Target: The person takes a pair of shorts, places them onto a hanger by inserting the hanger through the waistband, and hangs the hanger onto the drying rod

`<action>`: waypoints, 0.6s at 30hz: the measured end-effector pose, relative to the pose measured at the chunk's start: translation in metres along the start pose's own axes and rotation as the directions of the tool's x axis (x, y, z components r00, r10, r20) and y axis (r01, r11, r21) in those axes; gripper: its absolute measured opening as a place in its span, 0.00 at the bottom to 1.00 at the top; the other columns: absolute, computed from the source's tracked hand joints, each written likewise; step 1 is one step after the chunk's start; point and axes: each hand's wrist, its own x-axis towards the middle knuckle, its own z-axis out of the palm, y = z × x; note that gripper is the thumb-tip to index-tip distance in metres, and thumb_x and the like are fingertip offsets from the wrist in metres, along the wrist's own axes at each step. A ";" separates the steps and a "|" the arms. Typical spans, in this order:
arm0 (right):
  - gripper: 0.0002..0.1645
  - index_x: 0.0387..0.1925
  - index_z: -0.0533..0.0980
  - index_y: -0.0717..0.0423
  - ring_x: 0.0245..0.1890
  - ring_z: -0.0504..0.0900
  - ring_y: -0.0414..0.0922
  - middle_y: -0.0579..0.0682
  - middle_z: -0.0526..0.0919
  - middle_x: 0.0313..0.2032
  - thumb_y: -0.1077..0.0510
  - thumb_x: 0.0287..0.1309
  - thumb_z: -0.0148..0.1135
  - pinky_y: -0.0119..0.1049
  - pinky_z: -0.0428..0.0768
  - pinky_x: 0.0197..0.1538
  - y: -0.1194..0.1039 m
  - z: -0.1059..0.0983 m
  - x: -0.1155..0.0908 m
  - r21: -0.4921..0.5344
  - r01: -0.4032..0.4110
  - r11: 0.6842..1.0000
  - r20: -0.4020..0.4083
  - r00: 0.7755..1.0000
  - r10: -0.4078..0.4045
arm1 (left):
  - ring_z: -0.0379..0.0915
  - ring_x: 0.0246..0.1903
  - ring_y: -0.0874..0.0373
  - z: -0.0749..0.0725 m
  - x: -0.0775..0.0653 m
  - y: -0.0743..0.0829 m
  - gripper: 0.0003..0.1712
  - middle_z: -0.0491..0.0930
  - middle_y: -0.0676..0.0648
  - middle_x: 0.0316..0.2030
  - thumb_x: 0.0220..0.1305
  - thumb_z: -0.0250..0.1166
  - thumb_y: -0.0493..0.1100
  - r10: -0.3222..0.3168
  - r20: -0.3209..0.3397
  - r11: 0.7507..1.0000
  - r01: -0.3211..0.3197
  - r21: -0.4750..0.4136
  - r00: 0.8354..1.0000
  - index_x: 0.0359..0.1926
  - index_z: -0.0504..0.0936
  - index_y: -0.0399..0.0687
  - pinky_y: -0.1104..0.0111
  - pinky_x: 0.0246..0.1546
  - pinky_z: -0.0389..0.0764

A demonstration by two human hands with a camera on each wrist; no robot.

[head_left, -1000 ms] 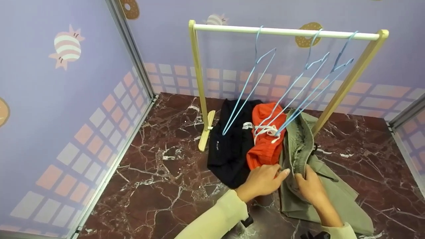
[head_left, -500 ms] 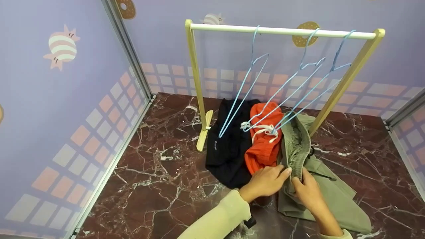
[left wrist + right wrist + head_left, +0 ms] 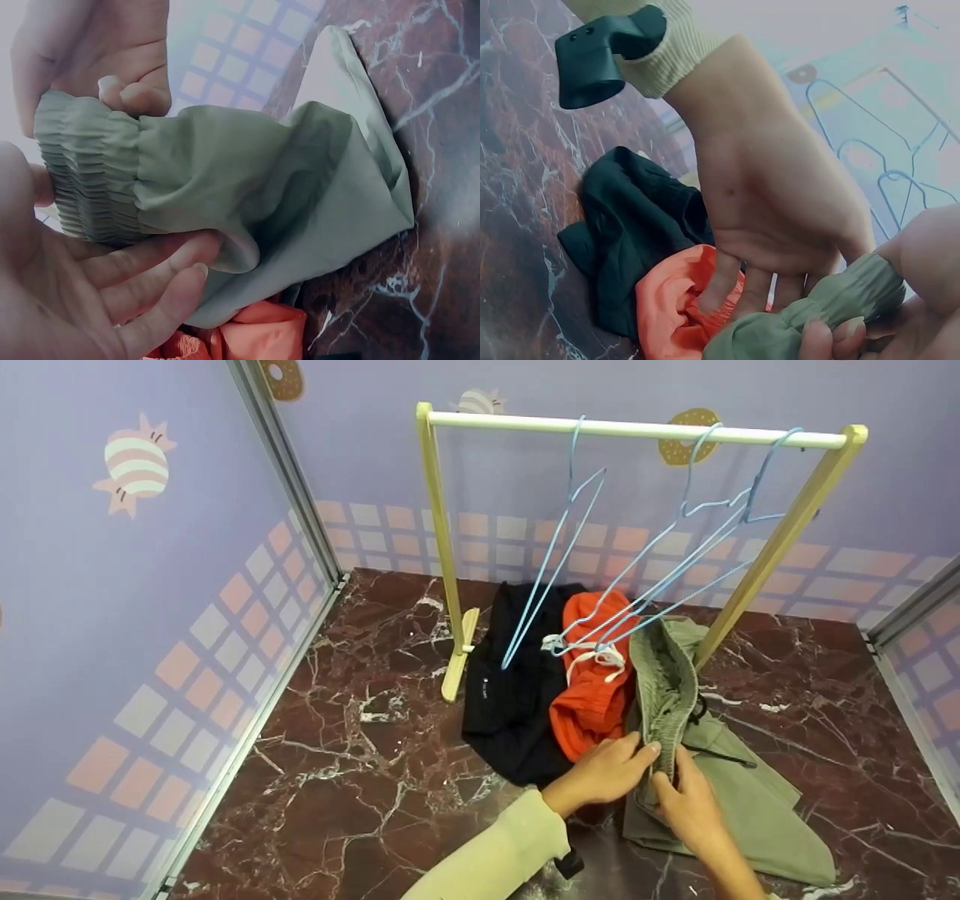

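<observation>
A pair of olive-green pants (image 3: 757, 810) with a gathered elastic waistband and a black drawstring lies on the marbled surface, waist opening upward. My left hand (image 3: 606, 771) pinches the waistband's near left edge with the thumb; in the left wrist view its other fingers (image 3: 150, 300) stretch along the outside of the fabric. On the opposite side, my right hand (image 3: 691, 802) grips the near right edge between thumb and curled fingers. Both hands nearly meet there. Orange shorts (image 3: 589, 705) with a white drawstring lie beside the pants, left of them, partly behind my left hand.
A black garment (image 3: 517, 712) lies left of the shorts. Over the clothes, several light-blue wire hangers (image 3: 559, 540) hang from the white rod (image 3: 510, 421) of a wooden-ended rack (image 3: 442, 532). Patterned lilac panels (image 3: 172, 585) enclose the back and sides.
My right hand has moved left along the waistband, closer to my left hand, which keeps its place on the edge. The hangers have swayed; the two right ones now overlap.
</observation>
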 end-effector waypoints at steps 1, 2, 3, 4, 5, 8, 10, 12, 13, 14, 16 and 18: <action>0.27 0.62 0.58 0.55 0.23 0.76 0.41 0.60 0.75 0.39 0.63 0.62 0.45 0.32 0.76 0.25 0.000 0.000 -0.001 0.001 -0.003 1.000 0.001 1.000 0.003 | 0.70 0.56 0.59 0.000 0.000 0.000 0.36 0.71 0.52 0.58 0.66 0.34 0.68 -0.004 0.007 1.000 0.005 -0.023 1.000 0.64 0.65 0.53 0.66 0.55 0.70; 0.27 0.63 0.57 0.55 0.24 0.76 0.41 0.61 0.75 0.41 0.63 0.62 0.44 0.32 0.77 0.26 0.000 0.001 -0.002 0.000 -0.007 1.000 0.009 1.000 0.007 | 0.69 0.56 0.59 0.000 0.001 0.000 0.35 0.71 0.53 0.58 0.66 0.35 0.67 -0.004 0.009 0.999 0.004 -0.047 1.000 0.64 0.64 0.55 0.66 0.55 0.70; 0.28 0.64 0.56 0.54 0.25 0.77 0.42 0.61 0.75 0.43 0.63 0.62 0.44 0.32 0.77 0.27 0.000 0.001 -0.004 0.002 -0.015 1.000 0.017 1.000 0.015 | 0.69 0.56 0.60 0.000 0.001 0.000 0.33 0.71 0.53 0.58 0.66 0.36 0.66 -0.001 0.009 0.997 0.001 -0.071 1.000 0.63 0.65 0.56 0.67 0.55 0.70; 0.29 0.65 0.55 0.54 0.26 0.77 0.42 0.62 0.75 0.45 0.62 0.62 0.44 0.32 0.78 0.27 -0.001 0.001 -0.005 0.004 -0.022 1.000 0.022 1.000 0.022 | 0.70 0.55 0.60 0.000 0.002 0.000 0.31 0.72 0.54 0.57 0.66 0.37 0.65 0.006 0.008 0.996 -0.006 -0.094 1.000 0.62 0.66 0.57 0.67 0.54 0.70; 0.29 0.65 0.55 0.54 0.27 0.78 0.43 0.63 0.75 0.46 0.62 0.62 0.44 0.32 0.78 0.28 -0.001 0.002 -0.007 0.006 -0.030 1.000 0.027 0.999 0.029 | 0.71 0.54 0.60 0.000 0.002 -0.001 0.29 0.74 0.54 0.55 0.67 0.38 0.64 0.017 0.005 0.993 -0.016 -0.113 1.000 0.60 0.68 0.57 0.67 0.52 0.71; 0.30 0.66 0.54 0.54 0.29 0.79 0.44 0.64 0.75 0.47 0.62 0.62 0.43 0.33 0.79 0.28 -0.001 0.003 -0.011 0.011 -0.040 0.999 0.043 0.998 0.039 | 0.71 0.54 0.61 -0.001 0.003 -0.001 0.25 0.74 0.54 0.54 0.67 0.40 0.59 0.029 0.006 0.985 -0.027 -0.170 1.000 0.59 0.68 0.57 0.68 0.51 0.71; 0.30 0.66 0.53 0.54 0.29 0.79 0.44 0.62 0.76 0.44 0.62 0.62 0.44 0.32 0.79 0.28 -0.001 0.004 -0.014 -0.001 -0.037 0.999 0.043 0.998 0.037 | 0.67 0.58 0.61 -0.001 0.003 -0.001 0.28 0.70 0.53 0.59 0.67 0.41 0.57 0.019 0.017 0.980 -0.015 -0.197 1.000 0.64 0.63 0.55 0.67 0.56 0.69; 0.31 0.67 0.53 0.53 0.27 0.78 0.43 0.59 0.76 0.39 0.62 0.62 0.44 0.32 0.78 0.27 -0.001 0.004 -0.016 -0.020 -0.036 0.999 0.044 0.998 0.037 | 0.61 0.62 0.61 -0.001 0.004 -0.001 0.31 0.64 0.53 0.64 0.66 0.42 0.55 0.006 0.030 0.974 0.001 -0.228 1.000 0.68 0.56 0.52 0.67 0.60 0.65; 0.31 0.67 0.52 0.53 0.26 0.77 0.43 0.58 0.76 0.36 0.63 0.62 0.44 0.31 0.77 0.27 -0.001 0.004 -0.017 -0.028 -0.036 0.999 0.049 0.998 0.038 | 0.57 0.64 0.61 -0.001 0.004 -0.001 0.33 0.60 0.53 0.66 0.65 0.42 0.55 -0.002 0.037 0.970 0.011 -0.243 0.999 0.69 0.52 0.52 0.66 0.62 0.62; 0.31 0.67 0.53 0.53 0.25 0.77 0.42 0.57 0.76 0.35 0.63 0.62 0.44 0.31 0.76 0.26 -0.001 0.004 -0.018 -0.039 -0.034 0.999 0.052 0.998 0.037 | 0.55 0.66 0.60 -0.001 0.004 -0.001 0.34 0.57 0.52 0.67 0.65 0.42 0.54 -0.007 0.041 0.965 0.018 -0.261 0.999 0.70 0.51 0.51 0.66 0.64 0.60; 0.32 0.68 0.52 0.52 0.23 0.75 0.42 0.57 0.76 0.34 0.63 0.62 0.44 0.31 0.75 0.26 -0.002 0.003 -0.020 -0.062 -0.033 0.998 0.059 0.998 0.036 | 0.50 0.68 0.59 -0.001 0.005 -0.002 0.34 0.53 0.51 0.69 0.65 0.44 0.53 -0.019 0.050 0.951 0.034 -0.306 0.999 0.70 0.49 0.50 0.65 0.65 0.56; 0.33 0.68 0.52 0.52 0.23 0.75 0.41 0.58 0.76 0.38 0.63 0.62 0.45 0.31 0.75 0.27 -0.002 0.001 -0.023 -0.084 -0.026 0.996 0.066 0.997 0.032 | 0.46 0.69 0.59 0.000 0.006 -0.002 0.35 0.50 0.51 0.70 0.65 0.46 0.51 -0.026 0.055 0.932 0.044 -0.359 0.998 0.70 0.48 0.49 0.65 0.67 0.54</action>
